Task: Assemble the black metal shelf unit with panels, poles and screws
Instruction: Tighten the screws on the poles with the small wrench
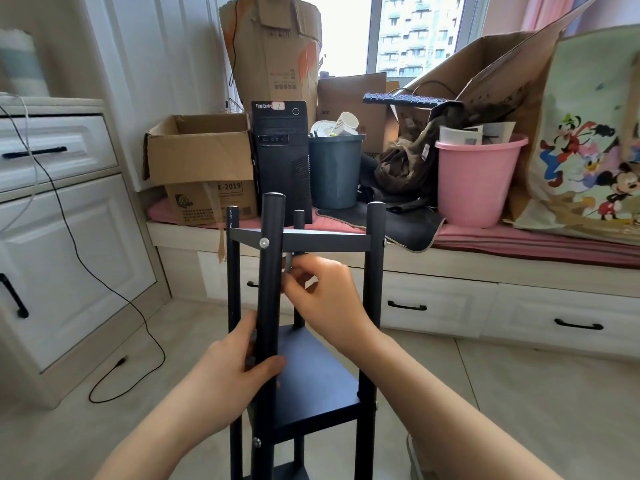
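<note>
A black metal shelf unit (304, 341) of round poles and flat square panels stands upright on the pale tiled floor (519, 393), its top panel (311, 239) already fixed to the near pole (270, 271) by a silver screw (264, 242); the left hand (239, 368) wraps that pole just above the middle panel (311, 372), steadying it; the right hand (322, 289) pinches a small grey tool, apparently a hex key (288, 263), just under the top panel beside the pole; tightening likely goes best with the pole held plumb and the key fully seated; behind, a pink plastic bucket (474, 181) sits on the window seat.
</note>
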`<state>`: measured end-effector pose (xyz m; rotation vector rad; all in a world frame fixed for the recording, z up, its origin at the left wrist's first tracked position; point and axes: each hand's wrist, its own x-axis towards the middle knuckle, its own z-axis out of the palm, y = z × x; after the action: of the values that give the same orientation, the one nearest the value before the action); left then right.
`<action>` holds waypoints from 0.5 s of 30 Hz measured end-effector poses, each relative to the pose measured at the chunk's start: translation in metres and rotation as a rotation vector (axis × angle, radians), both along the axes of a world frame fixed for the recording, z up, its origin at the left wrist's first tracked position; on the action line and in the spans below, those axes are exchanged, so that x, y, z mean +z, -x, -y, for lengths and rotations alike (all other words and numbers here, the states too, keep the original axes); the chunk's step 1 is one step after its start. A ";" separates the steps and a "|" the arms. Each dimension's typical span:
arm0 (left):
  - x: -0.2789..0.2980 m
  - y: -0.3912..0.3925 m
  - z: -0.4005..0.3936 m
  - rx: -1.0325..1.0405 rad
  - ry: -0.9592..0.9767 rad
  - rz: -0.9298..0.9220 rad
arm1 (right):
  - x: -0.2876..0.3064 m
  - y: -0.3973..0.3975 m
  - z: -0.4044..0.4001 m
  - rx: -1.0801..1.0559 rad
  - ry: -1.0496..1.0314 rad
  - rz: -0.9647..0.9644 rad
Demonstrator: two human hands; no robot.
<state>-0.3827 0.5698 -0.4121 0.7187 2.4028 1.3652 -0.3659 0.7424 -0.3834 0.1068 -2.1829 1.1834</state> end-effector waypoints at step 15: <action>0.003 -0.003 -0.002 -0.023 0.011 0.010 | -0.027 0.018 0.007 -0.199 -0.211 -0.307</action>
<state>-0.3793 0.5715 -0.4087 0.7333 2.3852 1.3422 -0.3838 0.7357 -0.4104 0.1471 -1.9868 0.7689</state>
